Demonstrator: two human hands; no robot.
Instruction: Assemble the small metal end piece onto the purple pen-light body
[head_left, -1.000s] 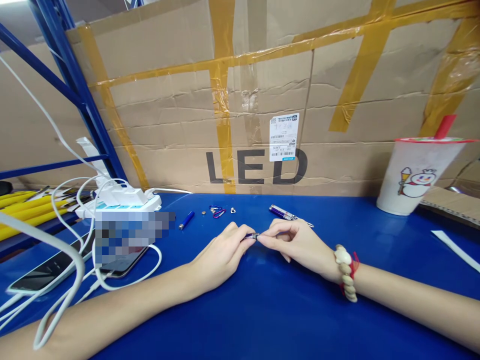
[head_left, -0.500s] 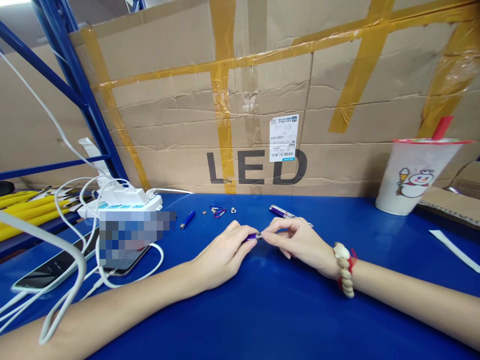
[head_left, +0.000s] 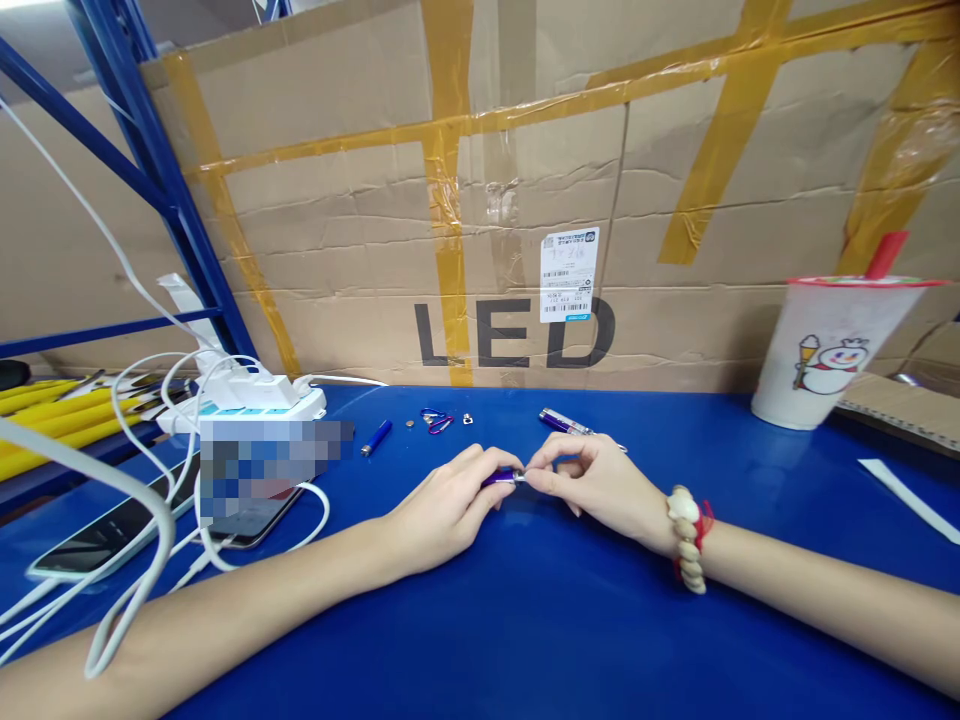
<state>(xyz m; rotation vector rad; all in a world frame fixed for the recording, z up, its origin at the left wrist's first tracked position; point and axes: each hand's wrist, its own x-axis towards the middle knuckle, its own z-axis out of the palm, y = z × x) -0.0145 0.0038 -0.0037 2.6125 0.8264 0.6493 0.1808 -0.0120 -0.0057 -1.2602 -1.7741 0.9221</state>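
A short, slim, purple cylinder with a shiny surface (head_left: 498, 479) sits between the 2 hands, near the middle of the view, lying roughly level along the 9-to-3 o'clock line. The left hand (head_left: 442, 510) grips it narrowly at its 9 o'clock side, between thumb and fingers. The right hand (head_left: 592, 485) pinches with thumb and forefinger at the silvery metal end (head_left: 520, 478), toward 3 o'clock; whether a separate small part is between those fingertips I cannot tell.

The cylinder looks light, stiff and probably slippery; its plain side seems the best hold, while the narrow end likely suits only fingertips.

Outward from it, a blue tube with a metal end (head_left: 376, 438) lies toward 10 o'clock, with a small silvery disc (head_left: 409, 423) beside it. Blue and purple carabiner clips (head_left: 439, 423) and a tiny silvery metal piece (head_left: 468, 419) lie toward 11 o'clock. A slim purple-and-silver stick (head_left: 562, 421) is toward 2 o'clock, just beyond the right fingers.

The large brown cardboard box (head_left: 337, 270) bounds the far edge at 12 o'clock; white cables (head_left: 161, 500) crowd 9 o'clock. The glossy blue tabletop (head_left: 480, 640) gives the widest room toward 6 o'clock, between the forearms.
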